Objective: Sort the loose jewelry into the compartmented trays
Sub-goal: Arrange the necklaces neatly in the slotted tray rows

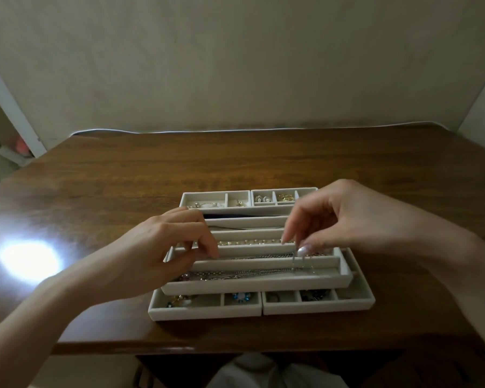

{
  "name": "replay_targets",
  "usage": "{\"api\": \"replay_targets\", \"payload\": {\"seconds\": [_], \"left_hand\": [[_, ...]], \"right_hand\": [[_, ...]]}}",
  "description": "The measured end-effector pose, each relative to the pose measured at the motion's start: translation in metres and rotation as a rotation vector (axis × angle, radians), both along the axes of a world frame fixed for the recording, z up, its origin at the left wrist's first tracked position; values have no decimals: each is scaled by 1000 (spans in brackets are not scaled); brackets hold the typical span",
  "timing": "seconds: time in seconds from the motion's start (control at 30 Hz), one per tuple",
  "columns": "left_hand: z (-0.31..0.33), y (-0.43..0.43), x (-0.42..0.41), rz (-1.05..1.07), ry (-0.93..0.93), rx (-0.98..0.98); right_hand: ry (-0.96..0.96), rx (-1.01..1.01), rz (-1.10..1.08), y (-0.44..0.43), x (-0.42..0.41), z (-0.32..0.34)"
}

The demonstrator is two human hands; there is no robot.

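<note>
A cream long-slot tray (256,285) lies stacked on two small-compartment trays (205,310) in the middle of the wooden table. Its slots hold a pearl strand (252,242) and several silver chains (235,273). My right hand (345,217) hovers over the tray's right end and pinches a thin silver chain (295,263) that hangs down into the front slot. My left hand (163,245) rests on the tray's left end, fingers curled down onto the dividers; I cannot tell whether they pinch anything.
Two more cream trays (216,204) with earrings and rings sit behind the stack. The front trays hold a blue stone piece (240,297) and other small items. A bright light glare (28,257) marks the table at left. The table edge (179,347) is near me.
</note>
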State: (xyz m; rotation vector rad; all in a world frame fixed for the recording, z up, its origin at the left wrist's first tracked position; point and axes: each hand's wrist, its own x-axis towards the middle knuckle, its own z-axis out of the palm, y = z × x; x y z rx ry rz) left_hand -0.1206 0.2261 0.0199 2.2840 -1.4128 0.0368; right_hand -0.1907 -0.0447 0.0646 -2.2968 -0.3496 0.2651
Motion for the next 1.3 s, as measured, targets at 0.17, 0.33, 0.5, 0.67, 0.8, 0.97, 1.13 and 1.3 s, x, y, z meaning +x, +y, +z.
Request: {"api": "replay_targets", "payload": {"seconds": [0.17, 0.33, 0.5, 0.67, 0.8, 0.97, 1.13, 1.3], "left_hand": [[-1, 5, -3, -48, 17, 78], [-1, 9, -2, -34, 15, 112], [0, 11, -3, -19, 20, 111], [3, 9, -5, -23, 36, 86], [2, 11, -4, -22, 37, 92], [0, 13, -4, -15, 16, 116], [0, 14, -4, -2, 5, 104], [0, 14, -5, 83, -11, -29]], "right_hand": [[-41, 46, 28, 11, 6, 3], [-50, 21, 20, 6, 4, -2], [-18, -63, -31, -11, -6, -16], [-2, -59, -112, -25, -16, -22], [-22, -77, -121, -26, -20, -22], [-74, -158, -139, -24, -24, -23], [-55, -225, -140, -25, -26, -23], [-67, -197, -194, -28, -29, -22]]}}
